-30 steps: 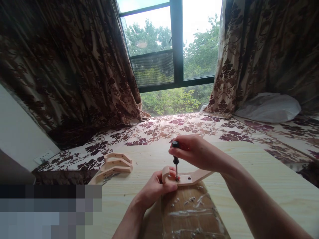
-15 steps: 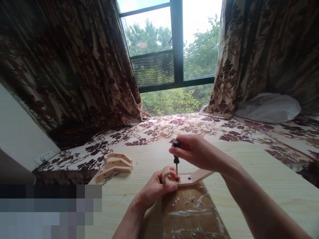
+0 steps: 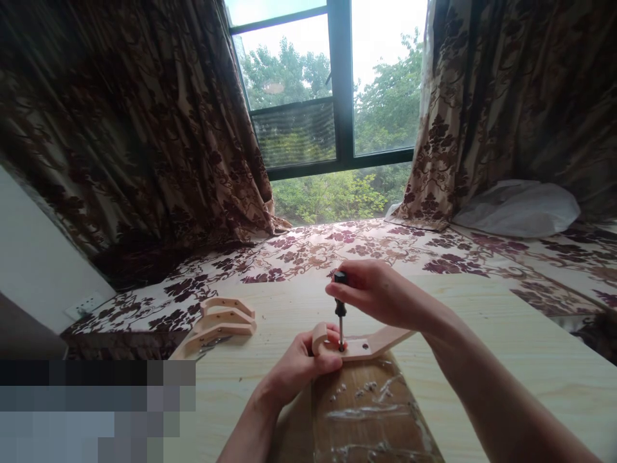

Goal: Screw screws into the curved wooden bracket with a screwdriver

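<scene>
My right hand (image 3: 369, 286) is closed around the black handle of a screwdriver (image 3: 340, 308), which stands upright. Its tip meets a dark hole in a pale, bent wooden piece (image 3: 354, 349) with a curled left end. A second dark hole shows farther right on that piece. The fingers of my left hand (image 3: 311, 355) grip the piece near its curl, close beside the screwdriver tip. Beneath lies a brown, plastic-wrapped block (image 3: 361, 424) with several tiny metal bits (image 3: 369, 387) on top, probably screws.
Several similar curved wooden pieces (image 3: 226, 315) lie to the left on the pale wooden board (image 3: 491, 360), with thin dark metal items beside them. Behind the board, patterned cloth (image 3: 337, 241) runs to the window. A white plastic bag (image 3: 520, 209) sits at the right.
Hardly anything differs: the view has shifted very slightly. Both hands keep their grips, and the screwdriver stays in the same hole.
</scene>
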